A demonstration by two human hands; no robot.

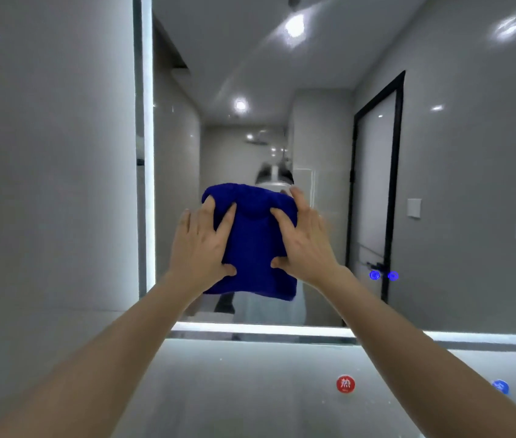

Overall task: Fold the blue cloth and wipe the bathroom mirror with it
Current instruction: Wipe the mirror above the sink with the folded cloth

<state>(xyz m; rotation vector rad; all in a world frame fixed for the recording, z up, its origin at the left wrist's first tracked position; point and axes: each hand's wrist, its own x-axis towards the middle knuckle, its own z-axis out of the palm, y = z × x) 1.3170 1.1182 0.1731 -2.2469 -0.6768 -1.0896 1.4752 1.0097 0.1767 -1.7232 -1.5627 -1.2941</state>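
Cloth: blue cloth (253, 248), folded into a thick, rough rectangle with a plush nap; pressed flat on the mirror glass, low and left of its middle, between both hands.
Left hand: left hand (201, 245) on the cloth's left edge; grip apart, fingers spread and nearly straight, thumb laid on the lower fabric.
Right hand: right hand (305, 245) on the cloth's right edge; grip likewise apart, fingers splayed, thumb tip on the fabric.
Mirror: mirror (440, 184), smooth glass with a lit white strip along its left and bottom edges; two small glowing blue buttons (383, 275) low on the glass, right of the cloth.
Reflection: black-framed door (377, 184), glossy grey walls, ceiling spots.
Below mirror: pale grey surface carrying a round red sticker (345, 384) and a round blue sticker (500, 387), well apart.
Left of mirror: glossy grey wall (45, 153).
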